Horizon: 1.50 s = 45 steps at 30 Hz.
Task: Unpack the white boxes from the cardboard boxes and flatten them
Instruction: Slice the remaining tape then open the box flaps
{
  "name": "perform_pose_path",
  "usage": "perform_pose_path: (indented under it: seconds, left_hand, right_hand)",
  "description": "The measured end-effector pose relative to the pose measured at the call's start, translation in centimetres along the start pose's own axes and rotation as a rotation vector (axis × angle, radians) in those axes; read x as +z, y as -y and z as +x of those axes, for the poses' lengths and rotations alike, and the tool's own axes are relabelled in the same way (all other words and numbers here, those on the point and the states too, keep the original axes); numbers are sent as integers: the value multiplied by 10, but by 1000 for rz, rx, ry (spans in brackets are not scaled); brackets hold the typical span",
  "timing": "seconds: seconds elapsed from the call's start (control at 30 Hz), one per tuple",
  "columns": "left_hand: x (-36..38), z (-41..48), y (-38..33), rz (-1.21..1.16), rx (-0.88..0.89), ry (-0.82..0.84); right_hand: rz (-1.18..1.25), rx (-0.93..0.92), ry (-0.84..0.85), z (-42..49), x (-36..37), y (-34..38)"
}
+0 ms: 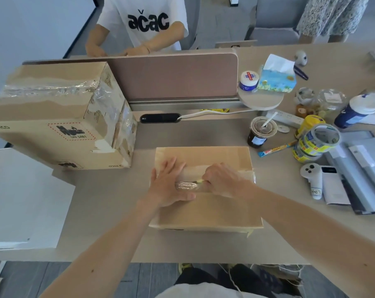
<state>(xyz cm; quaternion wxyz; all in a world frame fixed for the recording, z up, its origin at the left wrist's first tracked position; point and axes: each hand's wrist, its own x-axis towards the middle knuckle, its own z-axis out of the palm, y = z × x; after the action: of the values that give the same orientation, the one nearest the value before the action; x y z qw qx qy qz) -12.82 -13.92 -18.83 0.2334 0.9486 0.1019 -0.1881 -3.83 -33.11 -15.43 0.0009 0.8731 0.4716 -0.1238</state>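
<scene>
- Flat brown cardboard box (203, 209), nearest me at the table edge: closed; no white boxes in sight, presumably inside.
- My left hand (171, 186): fingers straight, pressing the lid.
- My right hand (223, 179): fingers curled round a small yellow tool (199, 180) at the seam.
- Crumpled clear tape (186, 186): I judge the step to be unsealing; next, free the seam and lift the flaps.

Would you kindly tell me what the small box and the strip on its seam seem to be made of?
The small box looks like matte brown cardboard, plain tan and unshiny. The tape seems clear glossy plastic: crinkled, with bright highlights.
</scene>
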Motion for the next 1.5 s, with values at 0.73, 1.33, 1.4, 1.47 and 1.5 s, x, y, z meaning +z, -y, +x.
perform_pose_path:
  seconds: [0.73, 1.33, 1.4, 1.47, 1.5]
  left_hand:
    - [-9, 2, -16, 56, -94, 20]
    - [-23, 5, -40, 119, -156, 36]
    - [-24, 3, -44, 122, -157, 37]
    - [-25, 2, -47, 140, -158, 38]
    - [-26, 2, -48, 150, -159, 40]
  right_hand:
    - [68, 118, 91, -48, 13, -68]
    - [-39, 66, 72, -82, 19, -113]
    - [-20, 81, 67, -87, 19, -119]
    - [-17, 114, 90, -97, 16, -128]
    - [-24, 120, 101, -102, 15, -131]
